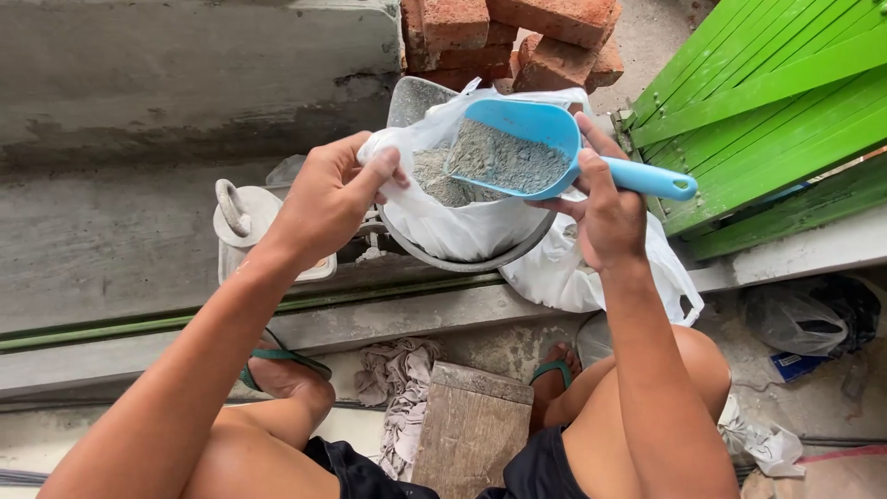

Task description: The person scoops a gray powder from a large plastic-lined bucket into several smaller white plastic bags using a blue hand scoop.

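My right hand grips the handle of a blue plastic scoop heaped with grey powder. The scoop hangs tilted over the mouth of a white plastic bag that sits in a round metal pan and holds more grey powder. My left hand pinches the bag's left rim and holds it open. The pan rests on a white weighing scale, mostly hidden behind my left hand.
A second white plastic bag lies right of the pan. Red bricks are stacked behind it, green wooden slats stand at the right. A wooden block and rags lie between my feet.
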